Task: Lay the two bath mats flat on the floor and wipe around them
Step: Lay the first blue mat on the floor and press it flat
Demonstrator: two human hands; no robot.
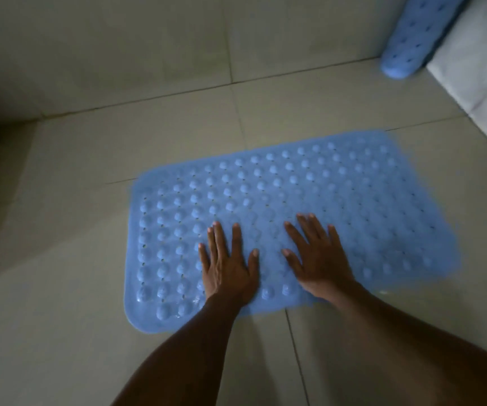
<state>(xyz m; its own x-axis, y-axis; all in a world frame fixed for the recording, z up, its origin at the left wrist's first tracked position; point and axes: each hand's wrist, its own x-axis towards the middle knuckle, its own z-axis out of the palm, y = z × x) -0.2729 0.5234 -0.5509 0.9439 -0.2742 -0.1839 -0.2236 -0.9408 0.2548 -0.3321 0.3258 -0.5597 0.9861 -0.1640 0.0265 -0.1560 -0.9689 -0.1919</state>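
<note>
A blue bath mat (339,197) with rows of raised bumps lies spread flat on the tiled floor in the middle of the view. My left hand (227,262) presses on its near part with fingers straight and spread. My right hand (317,256) presses flat on the mat just to the right, fingers also spread. A second blue bath mat (415,36) stands curled against the wall at the top right, its lower end on the floor.
Beige floor tiles (60,259) surround the mat on all sides. A tiled wall (119,48) runs along the back. A white wall or fixture edge (476,68) stands at the right, and a dark corner sits at the far left.
</note>
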